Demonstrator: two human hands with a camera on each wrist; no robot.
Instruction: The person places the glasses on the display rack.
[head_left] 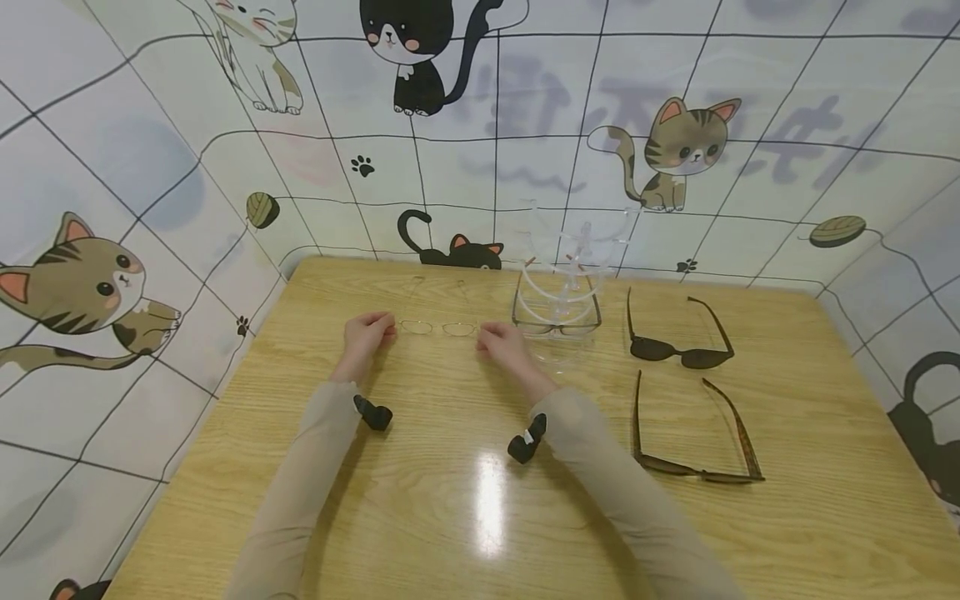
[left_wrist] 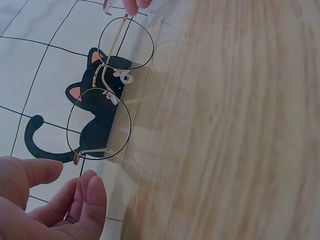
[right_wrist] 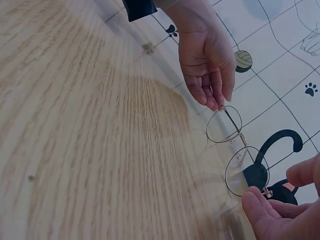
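Observation:
Round thin-rimmed wire glasses (head_left: 459, 334) stand on the table near its back edge, lenses toward me and temples pointing to the wall. My left hand (head_left: 365, 335) is at their left end; in the left wrist view its thumb and fingers (left_wrist: 95, 195) are spread apart, with a small gap to the hinge. At the other end is my right hand (head_left: 506, 343). In the right wrist view its fingertips (right_wrist: 254, 196) lie close by the hinge, the thumb side apart; whether they touch the frame I cannot tell.
Right of the hands, dark-rimmed glasses (head_left: 557, 330) are at a clear tiered display stand (head_left: 577, 283). Farther right lie black sunglasses (head_left: 678, 354) and, nearer me, brown-framed glasses (head_left: 701, 475). A wall with cat drawings (head_left: 495, 167) borders the wooden table (head_left: 420, 500).

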